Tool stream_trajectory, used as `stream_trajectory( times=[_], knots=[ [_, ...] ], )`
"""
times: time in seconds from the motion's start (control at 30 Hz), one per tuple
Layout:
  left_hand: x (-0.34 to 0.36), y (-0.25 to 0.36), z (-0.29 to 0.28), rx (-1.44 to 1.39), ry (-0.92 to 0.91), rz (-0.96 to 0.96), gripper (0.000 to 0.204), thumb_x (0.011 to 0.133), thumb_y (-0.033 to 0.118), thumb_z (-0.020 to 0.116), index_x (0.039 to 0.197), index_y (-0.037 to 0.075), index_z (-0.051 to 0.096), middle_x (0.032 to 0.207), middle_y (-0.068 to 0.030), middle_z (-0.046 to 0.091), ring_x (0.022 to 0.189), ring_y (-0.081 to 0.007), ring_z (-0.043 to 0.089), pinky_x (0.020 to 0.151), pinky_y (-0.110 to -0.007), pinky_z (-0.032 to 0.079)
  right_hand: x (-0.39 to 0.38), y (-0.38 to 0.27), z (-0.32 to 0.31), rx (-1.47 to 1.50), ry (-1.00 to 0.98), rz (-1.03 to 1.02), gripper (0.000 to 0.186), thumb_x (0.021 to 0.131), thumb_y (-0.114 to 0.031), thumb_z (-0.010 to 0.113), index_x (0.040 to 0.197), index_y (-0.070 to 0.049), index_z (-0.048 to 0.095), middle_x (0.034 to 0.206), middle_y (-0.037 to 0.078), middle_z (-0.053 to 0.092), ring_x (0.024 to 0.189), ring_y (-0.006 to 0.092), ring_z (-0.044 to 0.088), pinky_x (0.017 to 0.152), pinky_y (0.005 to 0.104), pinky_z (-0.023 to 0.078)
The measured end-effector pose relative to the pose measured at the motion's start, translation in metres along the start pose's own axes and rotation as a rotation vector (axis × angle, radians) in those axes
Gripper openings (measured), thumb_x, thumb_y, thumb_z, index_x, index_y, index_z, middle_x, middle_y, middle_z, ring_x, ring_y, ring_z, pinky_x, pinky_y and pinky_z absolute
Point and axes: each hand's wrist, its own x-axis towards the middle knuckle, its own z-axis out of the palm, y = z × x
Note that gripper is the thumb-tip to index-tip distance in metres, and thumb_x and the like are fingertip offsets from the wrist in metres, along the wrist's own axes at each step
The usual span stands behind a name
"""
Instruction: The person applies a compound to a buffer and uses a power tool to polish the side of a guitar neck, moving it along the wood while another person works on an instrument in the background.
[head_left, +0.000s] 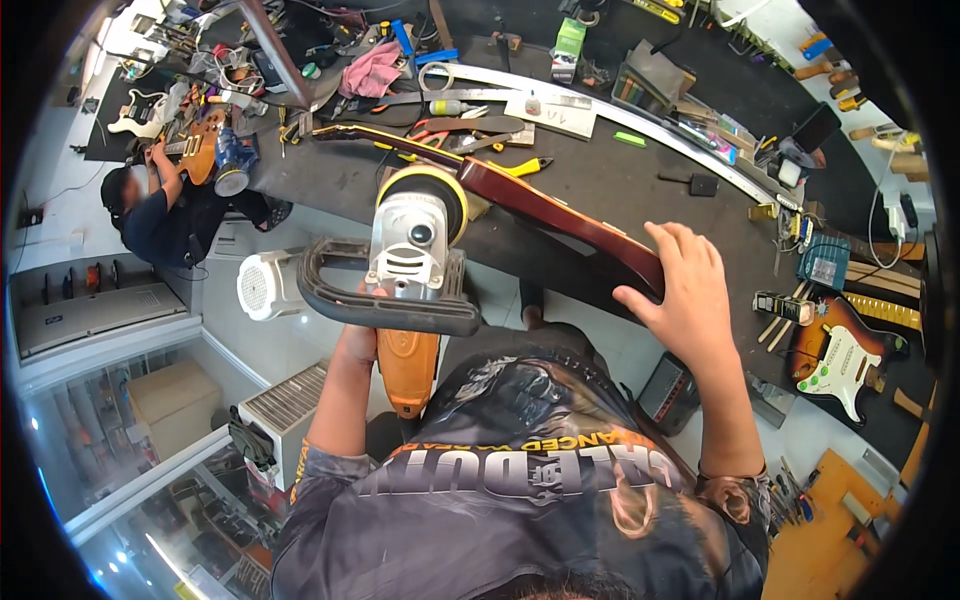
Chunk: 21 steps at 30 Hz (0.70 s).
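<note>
Biggest thing first: the long dark bench (620, 175) had much of its clutter bunched toward the back edge, I'd guess for elbow room up front. The dark red guitar (555, 212) was at the front edge, turned up on its side with the neck toward the bench's left end, probably so a flat side faced the person. Couldn't tell if it rested on the bench or was just held over that edge.

The sunburst guitar body (835, 350) lay flat near the right end, likely parked out of the way. Next size down was the orange and silver polisher (405, 250), its yellow-rimmed disc (458, 205) right by where neck met body; touching or not, no idea from that angle.

Left hand (362, 325): grip wrapped round the polisher behind its black loop handle, most fingers hidden, presumably taking the weight. Right hand (692, 290): grip pinching the guitar's bottom end, thumb one side, fingers the other, seemingly to steady it.

Smaller stuff: yellow-handled pliers (527, 167) just behind the guitar, and a tiny bottle (533, 103) further toward the back edge.
</note>
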Motion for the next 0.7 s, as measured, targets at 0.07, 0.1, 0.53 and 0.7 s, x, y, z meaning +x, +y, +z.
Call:
stream_trajectory(
  times=[0.07,0.1,0.53,0.7],
  knots=[
    [0.011,0.006,0.001,-0.007,-0.045,-0.004,0.079,0.096,0.045,0.081,0.157,0.005,0.049,0.141,-0.0124,0.069,0.121,-0.0253,0.073,0.102,-0.043,0.063,0.000,0.001,0.012,-0.014,-0.009,0.026,0.064,0.084,-0.036,0.089,0.135,-0.004,0.065,0.125,0.013,0.067,0.118,0.0338,0.064,0.108,0.0479,0.048],
    [0.016,0.009,0.003,-0.014,-0.066,-0.003,0.078,0.097,0.046,0.080,0.156,0.005,0.051,0.140,-0.0123,0.069,0.120,-0.0254,0.073,0.101,-0.043,0.063,0.000,0.001,0.018,-0.013,-0.019,0.031,0.064,0.084,-0.036,0.089,0.135,-0.004,0.065,0.125,0.013,0.067,0.118,0.0338,0.064,0.108,0.0479,0.048],
    [0.020,-0.006,0.004,0.141,-0.011,-0.101,0.069,0.096,0.026,0.082,0.148,-0.007,0.052,0.133,-0.0130,0.069,0.117,-0.0175,0.068,0.100,-0.035,0.057,0.002,-0.002,0.030,0.048,0.056,0.143,0.049,0.078,-0.031,0.093,0.116,-0.006,0.074,0.111,0.009,0.079,0.099,0.0297,0.075,0.087,0.0415,0.059],
    [0.022,0.006,0.019,0.401,-0.149,-0.219,0.079,0.092,0.026,0.082,0.150,-0.010,0.044,0.136,-0.0167,0.066,0.121,-0.0213,0.066,0.101,-0.036,0.057,0.001,-0.002,0.030,0.043,0.061,0.135,0.049,0.078,-0.030,0.093,0.116,-0.005,0.075,0.111,0.010,0.079,0.101,0.0310,0.076,0.089,0.0421,0.060]
  ],
)
